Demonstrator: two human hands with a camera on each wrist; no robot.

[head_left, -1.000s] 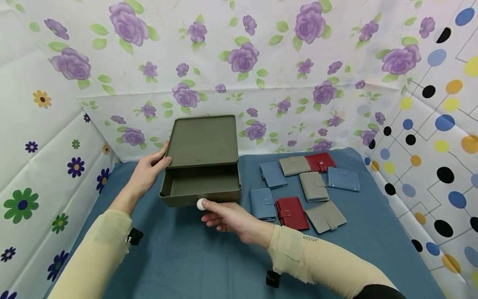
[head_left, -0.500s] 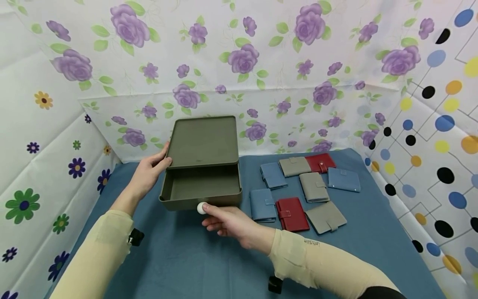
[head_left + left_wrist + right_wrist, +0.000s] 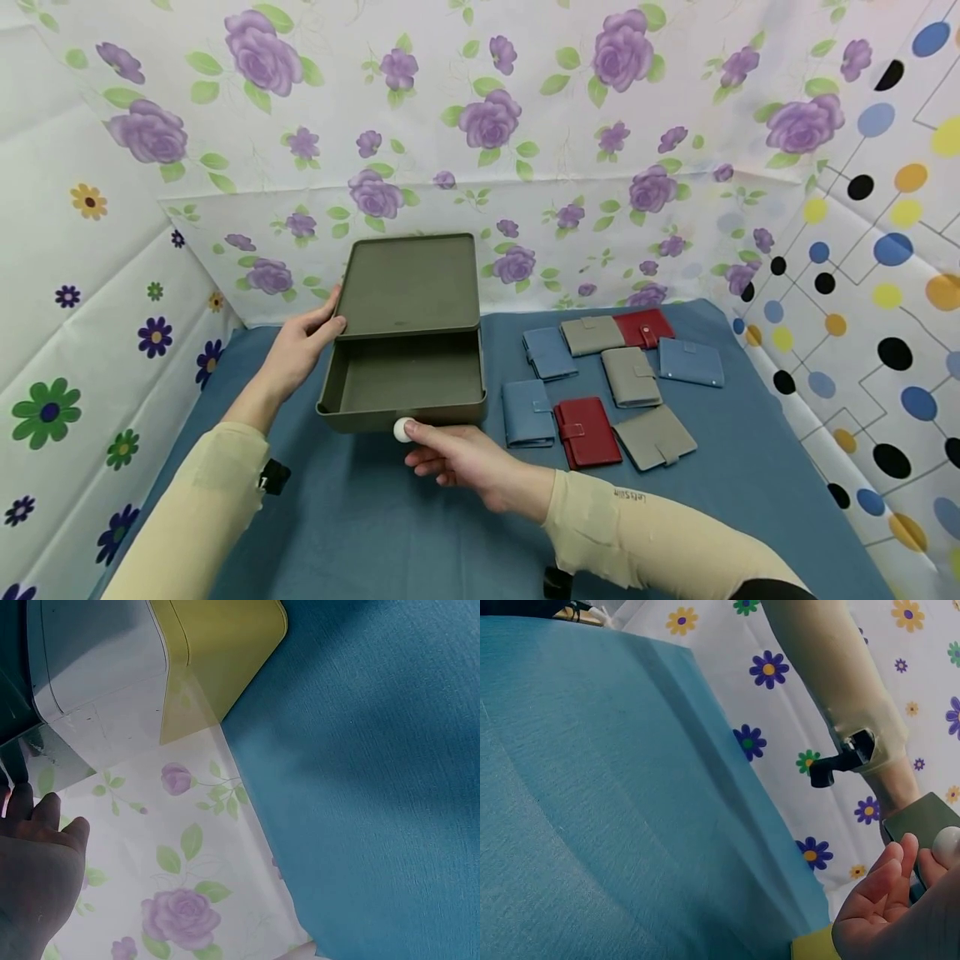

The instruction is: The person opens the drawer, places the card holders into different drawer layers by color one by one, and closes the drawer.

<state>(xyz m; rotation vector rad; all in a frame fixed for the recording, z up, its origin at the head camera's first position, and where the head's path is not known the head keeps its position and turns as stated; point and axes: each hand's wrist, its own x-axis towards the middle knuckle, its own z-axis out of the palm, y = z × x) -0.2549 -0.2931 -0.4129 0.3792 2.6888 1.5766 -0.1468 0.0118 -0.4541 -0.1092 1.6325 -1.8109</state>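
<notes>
An olive-green drawer box (image 3: 412, 283) stands near the back wall in the head view. Its drawer (image 3: 450, 414) is pulled partway out, with a bare interior. My right hand (image 3: 472, 462) pinches the round white knob (image 3: 403, 429) on the drawer front between thumb and fingers. My left hand (image 3: 298, 337) rests against the box's left side, thumb at the top front corner, fingers stretched along the side. Lower down, pale (image 3: 105, 660) and yellow (image 3: 225, 652) side faces show in the left wrist view. The right wrist view has the knob (image 3: 946, 846) at its right edge.
Right of the box lie several small wallets with strap closures: blue (image 3: 528, 412), red (image 3: 588, 432) and grey (image 3: 655, 437) ones, in loose rows. A blue cloth (image 3: 360, 533) covers the table. Flowered sheeting (image 3: 555, 150) hangs behind, dotted sheeting (image 3: 892, 250) at the right.
The drawer has slid a little further out toward me, with my right hand moving down along with its knob. My left hand and the wallets stay put.
</notes>
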